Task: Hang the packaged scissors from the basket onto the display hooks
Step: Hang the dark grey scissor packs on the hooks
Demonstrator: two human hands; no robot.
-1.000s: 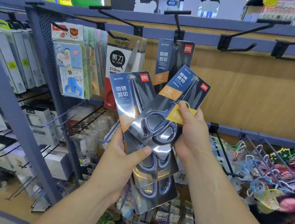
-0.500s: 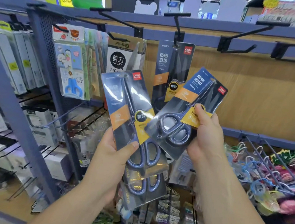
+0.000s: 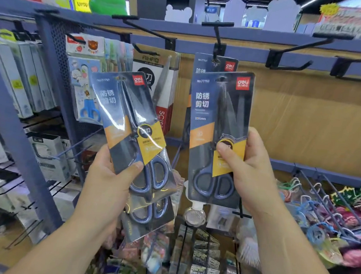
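My left hand (image 3: 108, 180) grips a small stack of blue-and-orange scissors packs (image 3: 129, 132), tilted left, with at least one more pack showing below the front one. My right hand (image 3: 250, 171) holds a single scissors pack (image 3: 217, 127) upright, thumb on its orange label. That pack's top sits just below a black display hook (image 3: 216, 37), on which one identical pack (image 3: 216, 63) hangs behind it. The basket is not in view.
Bare black hooks (image 3: 295, 57) stick out of the blue rail to the right, in front of a wooden back panel. AIHAO scissors packs (image 3: 154, 73) and children's scissors cards (image 3: 84, 80) hang to the left. Lower hooks carry colourful trinkets (image 3: 343, 212) at the right.
My right hand has drawn its pack away from the stack, turned it upright and lifted it up under the hook. My left hand has raised its stack a little.
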